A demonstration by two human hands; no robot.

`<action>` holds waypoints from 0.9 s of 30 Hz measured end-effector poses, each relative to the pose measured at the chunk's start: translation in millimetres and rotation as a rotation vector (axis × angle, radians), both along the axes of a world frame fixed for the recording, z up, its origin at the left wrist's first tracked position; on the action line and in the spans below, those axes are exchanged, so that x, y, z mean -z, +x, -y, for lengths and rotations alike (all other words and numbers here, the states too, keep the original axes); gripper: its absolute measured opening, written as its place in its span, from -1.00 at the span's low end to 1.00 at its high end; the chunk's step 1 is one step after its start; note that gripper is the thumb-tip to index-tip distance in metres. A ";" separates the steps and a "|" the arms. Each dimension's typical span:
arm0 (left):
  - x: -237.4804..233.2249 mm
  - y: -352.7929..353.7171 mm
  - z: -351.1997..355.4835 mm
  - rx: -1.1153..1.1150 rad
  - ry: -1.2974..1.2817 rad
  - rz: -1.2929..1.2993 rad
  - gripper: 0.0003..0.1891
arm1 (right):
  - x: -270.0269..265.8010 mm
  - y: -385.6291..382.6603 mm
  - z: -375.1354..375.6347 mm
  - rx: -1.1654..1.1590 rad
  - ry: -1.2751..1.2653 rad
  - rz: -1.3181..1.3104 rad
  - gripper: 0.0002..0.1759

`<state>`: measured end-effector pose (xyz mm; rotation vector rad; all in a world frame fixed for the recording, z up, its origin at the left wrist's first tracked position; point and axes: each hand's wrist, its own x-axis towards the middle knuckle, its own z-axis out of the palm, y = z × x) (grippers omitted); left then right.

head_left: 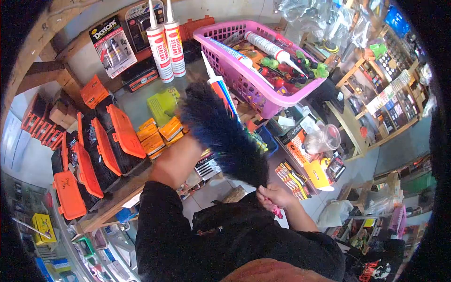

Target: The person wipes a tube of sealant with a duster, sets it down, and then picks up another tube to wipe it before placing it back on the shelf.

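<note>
My right hand [276, 195] is closed around the handle end of a dark, fluffy feather duster [225, 136], with a bit of pink showing below the fingers. The duster slants up and to the left across the middle of the view. My left hand is hidden behind its feathers; only the wrist and forearm [177, 162] show. Just beyond the feathers a sealant tube [217, 84] with a white nozzle and a blue and orange label leans at a slant. Small orange boxes [157, 135] and a yellow-green packet [163, 104] lie beside the duster's left edge.
Two silicone sealant tubes [161, 54] stand at the back. A pink basket [253, 80] full of tubes and small goods is behind the duster. Open orange-lidded cases [126, 130] line the left. A clear plastic jar [324, 139] stands at right, with crowded shelves [385, 94] beyond.
</note>
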<state>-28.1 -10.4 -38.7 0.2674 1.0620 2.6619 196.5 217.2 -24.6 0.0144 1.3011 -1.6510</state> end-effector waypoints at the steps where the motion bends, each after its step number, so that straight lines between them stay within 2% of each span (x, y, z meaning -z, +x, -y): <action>1: 7.7 -9.4 -1.9 0.091 0.227 0.031 -0.41 | 1.6 -0.5 -0.2 0.068 -0.025 -0.010 -0.55; 2: 11.5 -13.7 -3.6 0.181 0.454 0.062 -0.39 | 2.2 -0.7 0.2 0.134 -0.051 -0.019 -0.54; 3: -50.7 22.4 -6.7 0.016 0.374 0.152 -0.36 | 0.6 -1.4 1.5 0.130 -0.047 -0.021 -0.54; 4: -52.9 24.0 -4.0 -0.088 0.221 0.186 -0.34 | -1.7 -2.1 3.7 0.163 -0.029 0.022 -0.53; 6: -57.9 31.7 -5.4 0.083 0.404 0.104 -0.35 | -3.1 -1.8 7.5 0.194 -0.010 0.065 -0.52; 7: 35.1 -28.7 -4.6 0.378 0.736 -0.056 -0.33 | -3.0 -0.3 8.9 0.104 0.049 -0.029 -0.52; 8: 27.5 -19.5 -4.5 0.378 0.737 -0.058 -0.33 | -3.4 0.5 9.5 0.014 0.109 -0.125 -0.52; 10: -19.9 18.0 -3.5 -0.135 0.011 0.046 -0.39 | -3.8 -2.2 10.3 0.096 0.079 -0.106 -0.51; 12: -54.4 27.6 -3.9 0.000 0.336 0.149 -0.45 | -2.7 -5.5 11.3 0.264 0.017 -0.063 -0.51; 13: -64.4 32.2 -7.2 -0.029 0.323 0.233 -0.46 | -2.0 -7.2 11.6 0.266 0.019 -0.046 -0.51; 14: -30.8 13.8 -8.0 -0.028 0.324 0.231 -0.46 | -2.3 -5.8 11.4 0.266 0.020 -0.048 -0.51; 15: 1.6 -4.7 -10.1 0.155 0.429 0.014 -0.43 | -2.6 -4.0 11.2 0.170 0.022 -0.027 -0.51; 17: -5.4 -10.3 -13.2 0.522 0.621 -0.429 -0.37 | 0.6 -1.5 10.2 0.028 0.041 -0.061 -0.52; 18: -7.1 -10.4 -13.0 0.522 0.622 -0.433 -0.37 | 0.6 -1.5 9.7 0.028 0.043 -0.065 -0.52; 20: -8.6 -7.8 -10.4 0.262 0.487 -0.140 -0.38 | 0.4 -1.2 11.5 0.092 0.088 -0.150 -0.52; 22: -46.2 17.6 -7.4 0.001 0.340 0.152 -0.38 | 3.4 -0.8 12.6 0.175 0.058 -0.135 -0.52; 24: -45.6 16.4 -7.6 0.026 0.344 0.150 -0.38 | -0.6 -0.3 14.7 0.195 0.026 -0.065 -0.51; 25: -43.4 15.4 -7.5 0.043 0.360 0.143 -0.38 | 1.7 1.8 13.1 0.126 0.039 -0.025 -0.52; 27: -37.5 14.0 -7.8 0.076 0.397 0.130 -0.36 | 0.8 1.8 11.5 0.107 0.034 -0.045 -0.52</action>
